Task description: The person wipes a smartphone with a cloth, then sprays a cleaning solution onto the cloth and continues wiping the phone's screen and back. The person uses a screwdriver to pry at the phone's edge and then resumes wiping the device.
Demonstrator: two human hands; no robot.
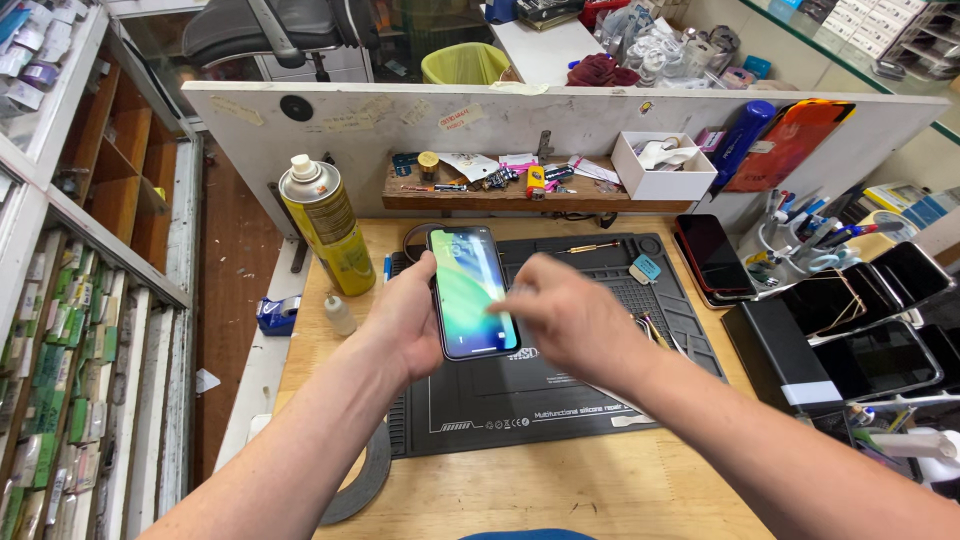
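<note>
While a tall yellow spray can point(327, 222) with a dark label stands at the desk's left and a white open box point(663, 166) sits on the shelf, the left hand point(405, 318) clasps a lit smartphone point(470, 291) above the black mat point(560, 385), its long axis running away from the person, screen up; the right hand point(572, 318) touches its screen, fingers blurred, grasping nothing.

Just one head-worn cam here, tilted down and forward over the table point(600, 490), pretty close in, facing the white partition point(560, 120) at the back, forearms entering from the bottom.
</note>
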